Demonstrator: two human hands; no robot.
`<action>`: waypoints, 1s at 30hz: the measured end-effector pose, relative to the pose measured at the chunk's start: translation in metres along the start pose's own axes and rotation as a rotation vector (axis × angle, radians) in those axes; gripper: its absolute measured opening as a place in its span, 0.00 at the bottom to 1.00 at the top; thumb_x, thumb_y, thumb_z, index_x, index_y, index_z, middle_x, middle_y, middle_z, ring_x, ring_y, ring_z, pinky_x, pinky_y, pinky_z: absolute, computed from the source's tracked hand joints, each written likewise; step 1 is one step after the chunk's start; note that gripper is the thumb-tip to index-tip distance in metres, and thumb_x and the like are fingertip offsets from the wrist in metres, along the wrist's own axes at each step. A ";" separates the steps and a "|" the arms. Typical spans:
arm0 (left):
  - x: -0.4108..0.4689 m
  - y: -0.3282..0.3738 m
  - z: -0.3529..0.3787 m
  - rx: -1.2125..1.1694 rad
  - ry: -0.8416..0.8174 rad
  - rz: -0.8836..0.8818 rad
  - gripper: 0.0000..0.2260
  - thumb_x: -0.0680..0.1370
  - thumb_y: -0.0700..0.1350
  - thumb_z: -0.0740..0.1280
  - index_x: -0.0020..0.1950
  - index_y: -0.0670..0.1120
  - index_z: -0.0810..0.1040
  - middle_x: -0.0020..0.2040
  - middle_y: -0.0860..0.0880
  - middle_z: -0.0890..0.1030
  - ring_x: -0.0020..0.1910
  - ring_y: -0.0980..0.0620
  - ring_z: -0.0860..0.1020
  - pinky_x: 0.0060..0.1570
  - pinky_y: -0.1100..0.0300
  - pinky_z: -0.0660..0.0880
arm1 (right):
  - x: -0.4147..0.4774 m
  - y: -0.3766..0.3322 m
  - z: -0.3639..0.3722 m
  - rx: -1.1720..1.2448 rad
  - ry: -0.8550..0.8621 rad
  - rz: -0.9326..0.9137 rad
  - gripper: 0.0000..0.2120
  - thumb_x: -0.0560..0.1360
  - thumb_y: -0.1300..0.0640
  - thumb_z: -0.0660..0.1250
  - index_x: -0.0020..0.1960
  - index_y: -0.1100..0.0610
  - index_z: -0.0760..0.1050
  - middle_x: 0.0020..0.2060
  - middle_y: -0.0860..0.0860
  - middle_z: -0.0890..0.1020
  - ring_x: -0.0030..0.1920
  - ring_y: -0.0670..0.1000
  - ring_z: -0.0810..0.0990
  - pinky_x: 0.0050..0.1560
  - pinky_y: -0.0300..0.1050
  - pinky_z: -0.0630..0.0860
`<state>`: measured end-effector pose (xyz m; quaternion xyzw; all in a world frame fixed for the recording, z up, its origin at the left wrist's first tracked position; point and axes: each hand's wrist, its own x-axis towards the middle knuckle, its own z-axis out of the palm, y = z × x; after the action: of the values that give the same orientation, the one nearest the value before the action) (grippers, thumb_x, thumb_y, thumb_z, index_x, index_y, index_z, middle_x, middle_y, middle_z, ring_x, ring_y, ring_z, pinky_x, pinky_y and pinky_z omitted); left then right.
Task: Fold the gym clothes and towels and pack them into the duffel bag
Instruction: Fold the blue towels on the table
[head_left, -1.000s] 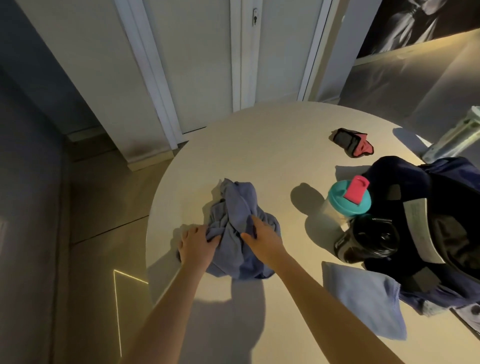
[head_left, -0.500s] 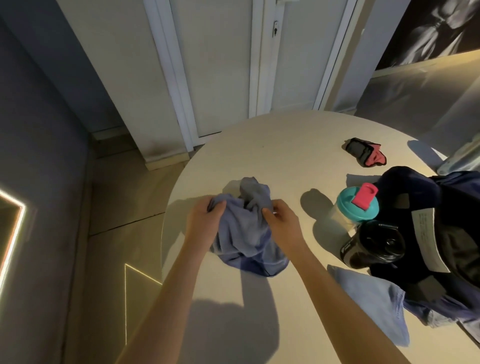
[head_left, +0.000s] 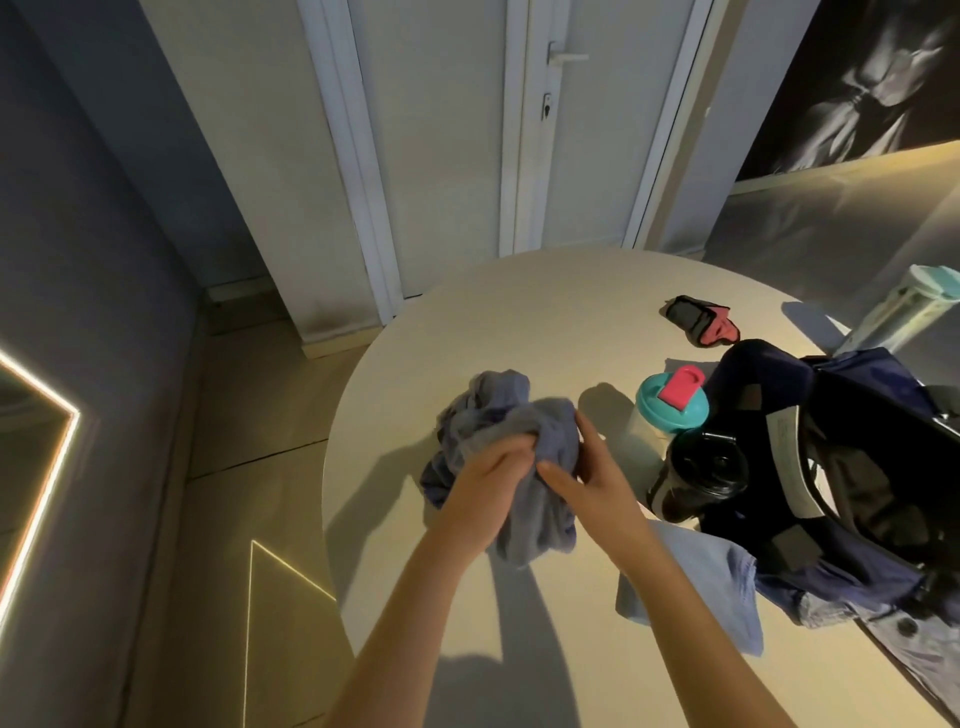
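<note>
Your left hand (head_left: 496, 467) is clamped on the crumpled blue-grey garment (head_left: 501, 410), fingers curled into the fabric, forearm angled in from lower left. Your right hand (head_left: 589, 475) pinches the same bundle between thumb and fingers. The garment is bunched over the table (head_left: 545, 312), left of the duffel bag (head_left: 857, 410).

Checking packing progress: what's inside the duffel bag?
The open duffel bag shows only dark lining and a pale strip by its mouth; the rest is shadowed, so packed clothes cannot be seen.
</note>
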<state>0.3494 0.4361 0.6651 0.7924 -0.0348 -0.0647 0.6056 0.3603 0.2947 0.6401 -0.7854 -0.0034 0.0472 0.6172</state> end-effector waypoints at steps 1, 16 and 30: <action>-0.008 -0.004 0.004 0.047 -0.022 0.002 0.12 0.82 0.42 0.58 0.49 0.53 0.79 0.48 0.55 0.80 0.46 0.67 0.77 0.49 0.69 0.72 | -0.007 0.009 -0.001 -0.017 0.014 0.022 0.35 0.70 0.51 0.73 0.73 0.57 0.62 0.67 0.53 0.73 0.66 0.51 0.72 0.65 0.46 0.71; -0.046 -0.161 0.060 0.440 -0.115 -0.397 0.18 0.78 0.52 0.60 0.68 0.54 0.68 0.64 0.47 0.73 0.59 0.45 0.74 0.58 0.45 0.72 | -0.103 0.114 -0.004 -0.381 -0.208 0.467 0.15 0.72 0.45 0.70 0.48 0.56 0.72 0.37 0.47 0.77 0.37 0.44 0.74 0.37 0.34 0.70; 0.031 -0.137 0.027 0.924 0.009 -0.030 0.13 0.80 0.48 0.61 0.63 0.48 0.73 0.60 0.50 0.73 0.61 0.48 0.69 0.56 0.55 0.67 | 0.004 0.105 0.002 -0.426 -0.008 0.655 0.21 0.78 0.51 0.62 0.67 0.57 0.66 0.60 0.56 0.77 0.56 0.55 0.77 0.53 0.44 0.74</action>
<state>0.3733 0.4420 0.5238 0.9799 -0.0458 -0.0476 0.1881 0.3583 0.2719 0.5376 -0.8552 0.2355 0.2430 0.3927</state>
